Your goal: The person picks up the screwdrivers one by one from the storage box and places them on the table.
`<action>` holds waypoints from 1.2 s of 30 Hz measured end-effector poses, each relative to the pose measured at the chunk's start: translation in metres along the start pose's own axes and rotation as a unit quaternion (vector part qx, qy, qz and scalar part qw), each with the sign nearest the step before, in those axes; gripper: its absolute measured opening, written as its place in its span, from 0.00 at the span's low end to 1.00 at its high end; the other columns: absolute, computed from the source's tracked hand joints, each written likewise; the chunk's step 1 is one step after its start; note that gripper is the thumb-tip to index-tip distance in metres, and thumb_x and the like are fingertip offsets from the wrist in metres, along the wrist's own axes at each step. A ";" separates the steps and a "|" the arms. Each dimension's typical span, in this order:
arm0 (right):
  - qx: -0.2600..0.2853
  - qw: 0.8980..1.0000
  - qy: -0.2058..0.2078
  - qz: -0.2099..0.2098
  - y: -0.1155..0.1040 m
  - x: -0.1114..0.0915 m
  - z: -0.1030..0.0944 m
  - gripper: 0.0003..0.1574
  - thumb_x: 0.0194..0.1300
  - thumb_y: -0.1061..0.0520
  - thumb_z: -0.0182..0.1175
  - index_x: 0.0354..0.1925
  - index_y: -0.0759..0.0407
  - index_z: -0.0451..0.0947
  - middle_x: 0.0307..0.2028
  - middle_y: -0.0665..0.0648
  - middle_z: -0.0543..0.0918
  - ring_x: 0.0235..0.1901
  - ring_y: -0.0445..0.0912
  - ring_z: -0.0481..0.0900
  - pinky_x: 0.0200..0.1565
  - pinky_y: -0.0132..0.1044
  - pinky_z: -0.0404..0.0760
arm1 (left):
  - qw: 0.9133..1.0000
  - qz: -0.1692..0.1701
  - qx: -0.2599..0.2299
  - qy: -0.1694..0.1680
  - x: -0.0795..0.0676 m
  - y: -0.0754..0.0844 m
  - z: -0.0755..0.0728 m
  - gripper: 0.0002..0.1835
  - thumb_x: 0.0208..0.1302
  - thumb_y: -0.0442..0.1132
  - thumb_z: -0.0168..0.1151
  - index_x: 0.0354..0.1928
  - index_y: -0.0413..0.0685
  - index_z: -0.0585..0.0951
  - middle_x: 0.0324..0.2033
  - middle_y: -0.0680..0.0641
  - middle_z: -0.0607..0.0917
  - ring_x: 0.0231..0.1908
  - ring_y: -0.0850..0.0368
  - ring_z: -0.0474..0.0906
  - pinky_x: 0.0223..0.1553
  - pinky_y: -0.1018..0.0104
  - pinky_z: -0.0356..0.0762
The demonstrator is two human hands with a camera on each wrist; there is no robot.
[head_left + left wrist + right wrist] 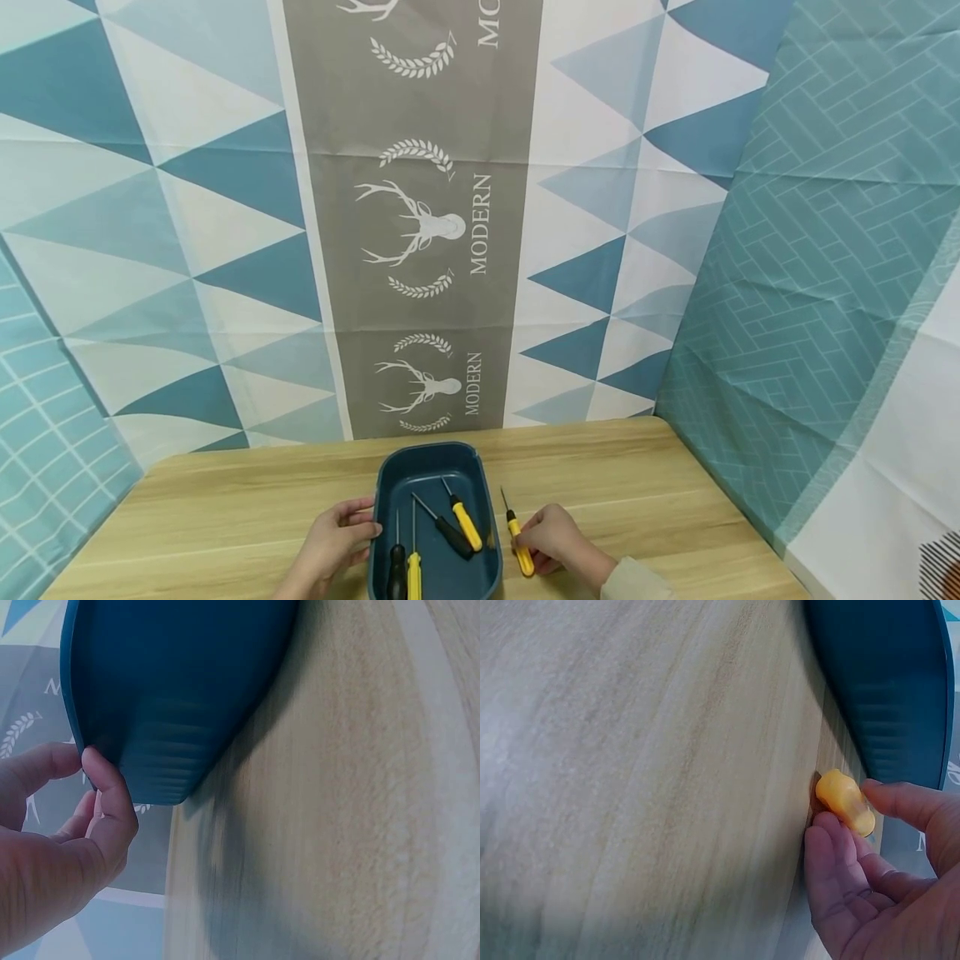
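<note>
The left hand [337, 537] has thumb and finger clamped on the left rim of a dark blue, round-cornered tray [450, 581] on the wood-grain table [247, 500]. Inside lie a black-handled screwdriver [397, 573], a slim yellow one [414, 577], a slanting black one [454, 537] and a yellow one with black collar [467, 525]. Just right of the tray, a matching screwdriver [515, 532], yellow-handled, black-collared, thin-shafted, points away from the person, its handle pinched by the right hand [553, 537].
</note>
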State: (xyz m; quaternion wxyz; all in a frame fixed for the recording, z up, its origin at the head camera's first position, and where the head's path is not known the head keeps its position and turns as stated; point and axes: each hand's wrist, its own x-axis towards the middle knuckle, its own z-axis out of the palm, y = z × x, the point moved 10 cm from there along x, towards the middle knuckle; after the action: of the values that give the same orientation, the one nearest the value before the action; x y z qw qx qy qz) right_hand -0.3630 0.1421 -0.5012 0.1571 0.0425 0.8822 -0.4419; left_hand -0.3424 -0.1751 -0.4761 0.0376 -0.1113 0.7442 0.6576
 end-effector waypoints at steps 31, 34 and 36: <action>0.043 0.999 0.009 -0.012 0.003 -0.008 -0.020 0.15 0.56 0.57 0.64 0.39 0.65 0.77 0.27 0.55 0.79 0.22 0.43 0.76 0.25 0.35 0.79 | 1.000 0.001 -0.009 0.006 0.000 0.001 -0.001 0.28 0.53 0.26 0.61 0.58 0.29 0.69 0.44 0.35 0.77 0.34 0.55 0.77 0.32 0.59 0.79; 0.049 0.998 0.013 -0.027 0.001 -0.009 -0.024 0.16 0.55 0.57 0.65 0.41 0.65 0.77 0.28 0.56 0.79 0.22 0.44 0.76 0.24 0.35 0.79 | 1.000 0.004 -0.009 0.006 0.000 0.001 -0.001 0.28 0.53 0.26 0.62 0.58 0.28 0.69 0.43 0.35 0.77 0.34 0.55 0.77 0.32 0.59 0.79; 0.050 0.998 0.013 -0.040 0.000 -0.009 -0.026 0.17 0.55 0.57 0.65 0.42 0.65 0.77 0.29 0.56 0.80 0.23 0.44 0.76 0.24 0.34 0.78 | 1.000 0.005 -0.010 0.006 0.000 0.002 -0.001 0.28 0.53 0.26 0.62 0.58 0.28 0.69 0.43 0.35 0.77 0.34 0.55 0.77 0.31 0.59 0.79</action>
State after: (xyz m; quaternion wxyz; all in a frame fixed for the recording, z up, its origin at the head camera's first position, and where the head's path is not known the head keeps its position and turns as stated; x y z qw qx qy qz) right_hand -0.3606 0.1631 -0.4836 0.1255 0.0207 0.8621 -0.4905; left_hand -0.3423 -0.1757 -0.4742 0.0285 -0.1116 0.7386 0.6642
